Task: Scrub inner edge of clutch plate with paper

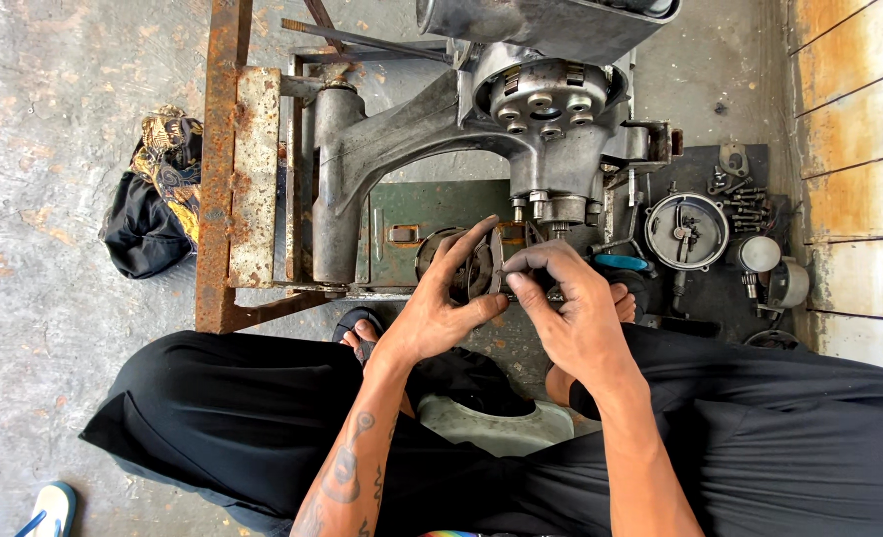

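My left hand (443, 298) grips a round dark metal part (471, 273) with thin plates, fingers wrapped over its rim. My right hand (571, 308) pinches a thin ring-shaped plate (498, 261) at the part's right side with thumb and fingertips. Both hands work just below a large grey engine casing (432, 129) whose round hub with bolt holes (546, 99) faces up. The casing rests on a rusty metal stand (225, 169). My legs in black trousers fill the bottom of the view.
A dark mat at the right carries a round metal cover (687, 231), several bolts (745, 204) and small cups (760, 254). A green metal box (412, 219) lies under the casing. Dark and patterned cloth (153, 199) sits on the concrete at left. A wooden wall (854, 149) runs along the right.
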